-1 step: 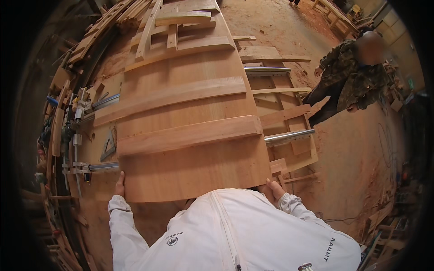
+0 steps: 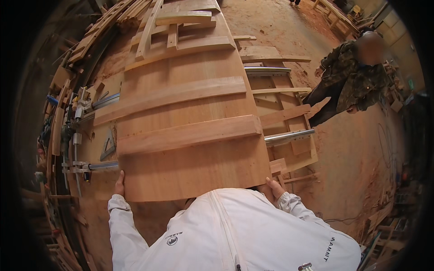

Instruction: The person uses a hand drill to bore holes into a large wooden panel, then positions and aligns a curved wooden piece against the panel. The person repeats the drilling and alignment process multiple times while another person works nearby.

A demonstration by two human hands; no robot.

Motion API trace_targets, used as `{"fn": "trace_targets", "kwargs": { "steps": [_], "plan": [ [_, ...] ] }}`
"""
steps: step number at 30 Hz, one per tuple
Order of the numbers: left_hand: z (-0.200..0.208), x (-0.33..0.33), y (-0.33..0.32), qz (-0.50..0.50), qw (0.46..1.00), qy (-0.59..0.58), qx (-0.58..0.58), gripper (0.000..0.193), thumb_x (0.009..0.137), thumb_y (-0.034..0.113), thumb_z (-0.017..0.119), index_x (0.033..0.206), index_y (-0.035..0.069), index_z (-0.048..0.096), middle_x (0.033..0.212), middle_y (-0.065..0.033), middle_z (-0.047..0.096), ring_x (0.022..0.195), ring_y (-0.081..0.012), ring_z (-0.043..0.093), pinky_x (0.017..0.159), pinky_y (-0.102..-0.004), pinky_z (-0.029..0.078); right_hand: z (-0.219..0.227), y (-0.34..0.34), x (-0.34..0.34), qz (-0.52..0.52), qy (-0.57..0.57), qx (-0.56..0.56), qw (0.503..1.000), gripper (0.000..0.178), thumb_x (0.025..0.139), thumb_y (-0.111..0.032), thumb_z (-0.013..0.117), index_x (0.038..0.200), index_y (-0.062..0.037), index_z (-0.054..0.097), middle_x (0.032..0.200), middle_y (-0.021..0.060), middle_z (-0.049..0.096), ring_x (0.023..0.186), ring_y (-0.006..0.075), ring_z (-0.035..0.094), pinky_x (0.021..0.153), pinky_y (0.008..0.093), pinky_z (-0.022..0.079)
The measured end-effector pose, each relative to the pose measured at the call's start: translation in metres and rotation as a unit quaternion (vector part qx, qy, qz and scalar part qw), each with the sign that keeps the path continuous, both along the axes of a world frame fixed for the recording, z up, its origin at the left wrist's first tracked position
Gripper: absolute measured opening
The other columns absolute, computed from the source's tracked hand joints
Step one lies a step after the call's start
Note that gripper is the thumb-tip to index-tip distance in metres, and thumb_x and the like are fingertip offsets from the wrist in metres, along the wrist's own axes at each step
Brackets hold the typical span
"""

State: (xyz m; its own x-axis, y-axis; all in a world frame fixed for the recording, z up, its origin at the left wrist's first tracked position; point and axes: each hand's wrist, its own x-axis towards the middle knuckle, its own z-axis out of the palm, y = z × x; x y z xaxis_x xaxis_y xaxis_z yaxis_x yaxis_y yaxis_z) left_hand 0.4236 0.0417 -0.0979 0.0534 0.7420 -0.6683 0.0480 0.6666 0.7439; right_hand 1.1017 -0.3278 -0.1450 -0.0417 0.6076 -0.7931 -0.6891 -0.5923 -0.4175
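Note:
A long, wide wooden panel (image 2: 194,169) stretches away from my body, its near edge close against my white jacket. At the near left corner my left hand (image 2: 119,184) grips the panel's side edge, fingers partly hidden beneath it. On the opposite corner my right hand (image 2: 272,188) holds the right edge, its thumb showing and the other fingers mostly out of sight. Across the panel's face lie a reddish batten (image 2: 190,135) and, farther off, a second batten (image 2: 181,98). Toward the far end, several loose wood strips rest in a small pile, one short board (image 2: 183,18) on top.
Under the panel, metal bars (image 2: 289,137) of a clamping frame stick out to both sides. A triangular square (image 2: 108,145) lies left of the panel. To the right stands a person in a camouflage jacket (image 2: 350,74). Timber stacks (image 2: 90,38) line the far left.

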Motion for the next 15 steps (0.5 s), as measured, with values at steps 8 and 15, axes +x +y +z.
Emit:
{"fn": "trace_targets", "kwargs": {
  "steps": [8,15],
  "plan": [
    [0.027,0.025,0.0,0.02,1.0,-0.001,0.0,0.074,0.096,0.063,0.066,0.131,-0.002,0.066,0.123,-0.0106,0.072,0.105,-0.0214,0.07,0.093,-0.0316,0.055,0.057,0.039,-0.018,-0.116,0.172,0.011,0.978,0.08,0.089,-0.051,0.078,0.152,-0.0119,0.048,0.148,0.0115,0.059,0.131,0.03,0.06,0.111,0.0438,0.051],
    [0.029,0.035,-0.002,0.043,0.999,0.009,0.012,0.074,0.093,0.064,0.069,0.129,-0.002,0.067,0.121,-0.0097,0.072,0.105,-0.0209,0.07,0.092,-0.0321,0.056,0.113,0.066,-0.039,-0.103,0.114,-0.021,0.988,0.084,0.092,-0.058,0.07,0.155,-0.0108,0.043,0.154,0.0133,0.053,0.136,0.0308,0.056,0.114,0.0439,0.047]
  ]
}}
